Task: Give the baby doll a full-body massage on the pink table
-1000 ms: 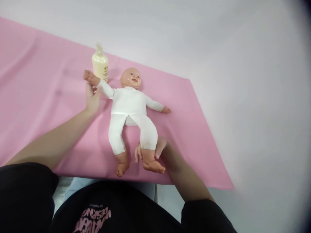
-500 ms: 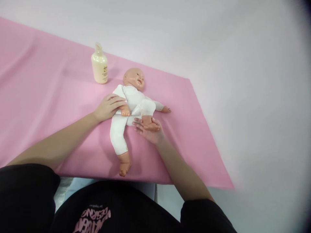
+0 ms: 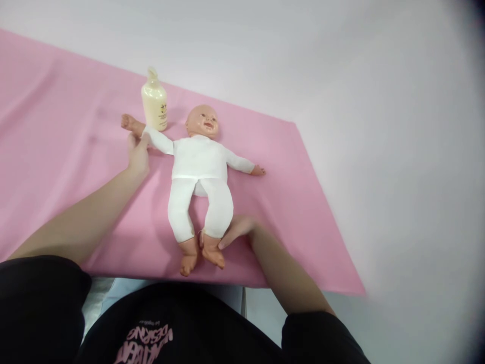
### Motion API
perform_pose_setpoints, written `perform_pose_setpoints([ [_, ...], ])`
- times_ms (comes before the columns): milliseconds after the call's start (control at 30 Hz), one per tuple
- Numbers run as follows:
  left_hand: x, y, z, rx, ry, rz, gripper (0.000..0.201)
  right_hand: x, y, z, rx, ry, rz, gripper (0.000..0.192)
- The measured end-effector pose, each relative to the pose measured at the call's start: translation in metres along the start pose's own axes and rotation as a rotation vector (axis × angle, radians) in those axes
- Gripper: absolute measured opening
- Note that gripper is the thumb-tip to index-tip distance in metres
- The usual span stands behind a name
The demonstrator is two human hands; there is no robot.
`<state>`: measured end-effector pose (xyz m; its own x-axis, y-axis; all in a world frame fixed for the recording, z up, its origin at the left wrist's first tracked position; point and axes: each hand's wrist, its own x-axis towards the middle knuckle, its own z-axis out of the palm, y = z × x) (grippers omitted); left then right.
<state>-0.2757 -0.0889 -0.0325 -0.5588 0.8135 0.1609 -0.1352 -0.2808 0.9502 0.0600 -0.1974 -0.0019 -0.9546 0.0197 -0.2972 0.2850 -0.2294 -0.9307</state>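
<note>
Lying face up on the smooth pink sheet [image 3: 68, 116], the plastic baby doll in a white knitted suit [image 3: 199, 172] has its long axis running from the bald head, on the far side, to the bare feet nearest the person. The head tilts slightly towards the cream pump bottle with a small printed label [image 3: 154, 103], which stands upright just beyond the doll's outstretched arm. Both doll arms are spread wide, one towards the bottle and one away from it; the legs lie close together and nearly straight.

The left hand [image 3: 138, 154] is closed lightly about the doll's wrist on the bottle side, thumb and fingers wrapped round the sleeve end, with the doll's small fist sticking out past them. The right hand [image 3: 231, 232] is at the doll's ankle on the side away from the bottle, fingers curled against the lower leg just above the foot; how firmly it grips cannot be told, since the fingertips are behind the leg.

The sheet covers a pale white tabletop [image 3: 379, 126], whose bare part spreads beyond the doll and to the side away from the bottle. Nearest the camera, the person's black printed shirt [image 3: 151, 333] hides the sheet's near edge. The frame's far corner is dark and blurred.
</note>
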Motion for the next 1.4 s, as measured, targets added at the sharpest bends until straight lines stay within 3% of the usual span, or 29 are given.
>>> perform_pose_setpoints([
  [133,-0.001,0.001,0.002,-0.110,0.027,-0.028,0.018,-0.001,-0.004,0.000,-0.007,-0.109,0.011,0.046],
  [400,-0.007,0.009,0.007,-0.016,0.020,-0.030,0.013,0.000,-0.001,-0.002,-0.062,-0.203,-0.091,0.036],
  [467,-0.006,0.004,0.005,0.038,-0.045,0.056,0.022,0.002,0.000,-0.003,-0.055,-0.270,-0.118,0.034],
  [600,-0.014,-0.004,0.006,0.146,-0.251,0.329,0.057,0.010,0.005,-0.006,0.025,-0.419,-0.198,0.041],
  [667,-0.024,-0.002,0.007,0.232,-0.353,0.466,0.060,0.012,0.010,-0.006,0.094,-0.440,-0.277,0.049],
  [767,-0.040,0.010,0.011,0.447,-0.543,0.667,0.050,0.011,0.017,-0.006,0.252,-0.305,-0.467,0.054],
  [867,-0.050,0.021,0.014,0.621,-0.773,0.805,0.039,0.009,0.020,-0.005,0.500,0.113,-0.622,0.048],
  [967,-0.052,0.024,0.017,0.673,-0.885,0.875,0.034,0.010,0.017,-0.006,0.667,0.549,-0.549,0.046],
  [1033,-0.052,0.022,0.017,0.696,-0.898,0.898,0.034,0.012,0.014,-0.007,0.712,0.694,-0.470,0.048],
  [1267,-0.053,0.024,0.018,0.716,-0.883,0.864,0.038,0.012,0.008,-0.005,0.648,0.728,-0.458,0.045],
  [1333,-0.054,0.025,0.017,0.683,-0.810,0.822,0.040,0.010,0.009,-0.004,0.608,0.652,-0.472,0.045],
  [1400,-0.051,0.022,0.015,0.622,-0.674,0.760,0.045,0.008,0.011,-0.003,0.575,0.489,-0.471,0.050],
])
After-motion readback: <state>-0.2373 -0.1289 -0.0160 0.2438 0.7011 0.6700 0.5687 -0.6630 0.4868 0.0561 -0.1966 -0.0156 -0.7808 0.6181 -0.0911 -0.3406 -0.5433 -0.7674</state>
